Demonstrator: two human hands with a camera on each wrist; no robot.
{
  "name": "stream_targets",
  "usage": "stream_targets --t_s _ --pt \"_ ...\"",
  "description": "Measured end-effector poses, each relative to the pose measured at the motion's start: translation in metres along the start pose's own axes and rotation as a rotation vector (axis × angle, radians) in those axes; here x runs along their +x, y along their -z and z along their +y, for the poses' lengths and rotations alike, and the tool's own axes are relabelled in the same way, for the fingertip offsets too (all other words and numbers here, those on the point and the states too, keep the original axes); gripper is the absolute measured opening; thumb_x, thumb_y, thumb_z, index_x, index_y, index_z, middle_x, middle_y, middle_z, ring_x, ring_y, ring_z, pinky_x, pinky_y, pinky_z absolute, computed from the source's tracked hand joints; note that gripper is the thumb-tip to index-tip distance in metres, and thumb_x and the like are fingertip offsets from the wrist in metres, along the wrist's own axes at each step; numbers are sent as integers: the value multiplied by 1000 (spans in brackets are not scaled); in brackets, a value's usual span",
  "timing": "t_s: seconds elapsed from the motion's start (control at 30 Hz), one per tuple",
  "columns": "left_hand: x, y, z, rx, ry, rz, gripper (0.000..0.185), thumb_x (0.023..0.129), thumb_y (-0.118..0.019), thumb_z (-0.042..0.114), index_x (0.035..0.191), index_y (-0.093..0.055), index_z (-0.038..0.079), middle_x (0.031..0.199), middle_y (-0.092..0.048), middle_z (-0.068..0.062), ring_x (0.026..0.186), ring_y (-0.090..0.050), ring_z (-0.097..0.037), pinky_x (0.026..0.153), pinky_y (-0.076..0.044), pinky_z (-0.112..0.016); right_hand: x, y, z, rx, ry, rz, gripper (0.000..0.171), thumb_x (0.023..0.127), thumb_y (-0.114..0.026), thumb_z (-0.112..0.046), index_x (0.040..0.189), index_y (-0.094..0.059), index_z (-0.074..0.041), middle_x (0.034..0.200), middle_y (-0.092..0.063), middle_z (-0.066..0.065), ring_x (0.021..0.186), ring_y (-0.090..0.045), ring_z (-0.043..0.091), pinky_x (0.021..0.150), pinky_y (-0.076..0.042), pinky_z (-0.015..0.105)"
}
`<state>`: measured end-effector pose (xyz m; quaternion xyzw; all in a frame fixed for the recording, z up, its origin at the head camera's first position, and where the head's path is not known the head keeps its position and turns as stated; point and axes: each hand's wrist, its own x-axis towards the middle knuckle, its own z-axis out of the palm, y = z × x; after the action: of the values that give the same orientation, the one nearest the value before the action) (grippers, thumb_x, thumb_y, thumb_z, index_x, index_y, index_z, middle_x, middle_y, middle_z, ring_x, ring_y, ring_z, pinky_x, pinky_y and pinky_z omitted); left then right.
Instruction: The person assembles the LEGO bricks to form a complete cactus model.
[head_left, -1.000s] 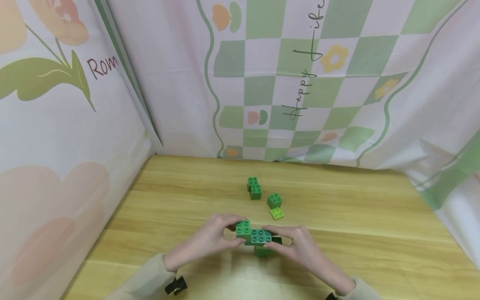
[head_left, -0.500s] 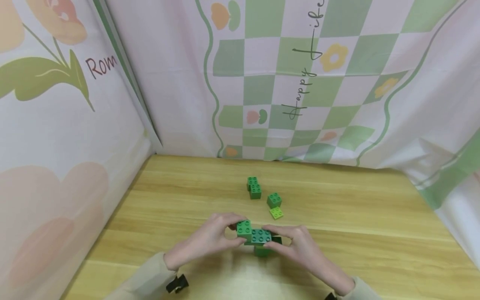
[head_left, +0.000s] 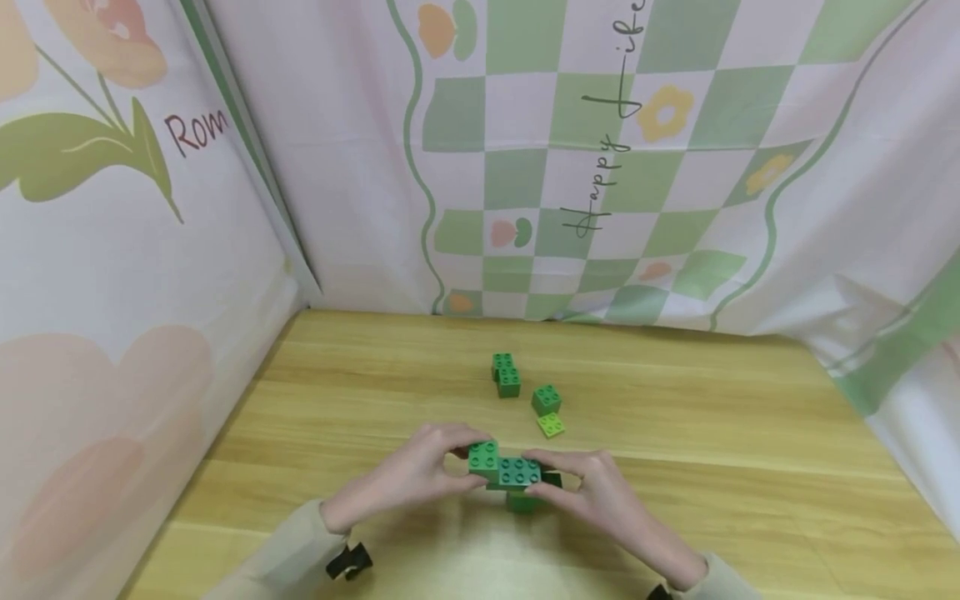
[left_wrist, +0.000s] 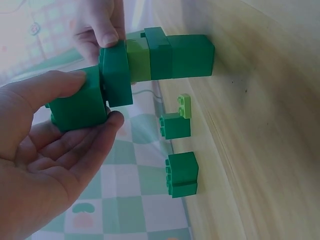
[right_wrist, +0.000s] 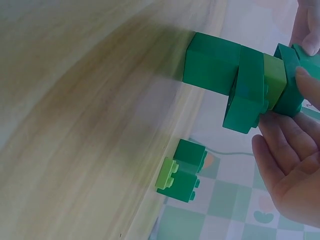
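Note:
A stack of green bricks (head_left: 517, 487) stands on the wooden table (head_left: 720, 467) near its front edge. The stack (left_wrist: 170, 55) mixes dark green layers with one light green layer. My left hand (head_left: 467, 467) pinches a green brick (left_wrist: 77, 107) between thumb and fingers at the stack's top left. My right hand (head_left: 546, 482) grips the stack's top layers (right_wrist: 250, 95) from the right, thumb on top and fingers below. A dark green double brick (head_left: 506, 375), a single green brick (head_left: 546, 400) and a flat light green brick (head_left: 551, 426) lie loose behind the stack.
Patterned cloth walls (head_left: 600, 167) enclose the table at the back, left and right. The loose bricks (left_wrist: 179, 145) lie a short way beyond the stack. Bare wood stretches to both sides of the hands.

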<state>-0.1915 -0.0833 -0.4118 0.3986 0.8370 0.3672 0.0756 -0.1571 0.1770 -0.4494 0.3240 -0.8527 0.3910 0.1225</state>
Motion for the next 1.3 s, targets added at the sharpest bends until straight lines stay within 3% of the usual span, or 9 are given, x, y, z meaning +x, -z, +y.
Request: stream_targets --t_s 0.53,0.67,1.0,1.3 --pt "0 -5 3 79 -18 43 35 80 -79 9 113 -70 2 100 -75 -7 83 -62 -3 77 -59 -19 -1 1 -2 -6 -31 -2 38 79 -81 -20 114 -73 -6 101 -77 14 44 -24 -22 37 -33 3" --pt "0 -6 5 70 -1 42 35 81 -78 8 114 -69 1 100 -74 -8 86 -65 -5 80 -59 -19 -1 2 -3 -9 -38 2 38 79 -81 -20 113 -73 -7 99 -77 13 44 -23 -22 36 -31 3" --pt "3 -3 14 108 19 7 36 81 -77 5 116 -67 -2 104 -74 -11 95 -71 -15 84 -56 -12 -1 1 -2 -8 -41 2 38 80 -80 -21 114 -73 -6 101 -77 15 45 -37 -16 39 -36 4" --pt "3 -2 16 122 51 -10 40 82 -77 6 120 -66 -2 108 -73 -12 96 -71 -15 82 -56 -12 0 1 -3 -6 -45 -3 37 81 -79 -21 114 -73 -5 103 -77 15 61 -60 -8 48 -49 11"
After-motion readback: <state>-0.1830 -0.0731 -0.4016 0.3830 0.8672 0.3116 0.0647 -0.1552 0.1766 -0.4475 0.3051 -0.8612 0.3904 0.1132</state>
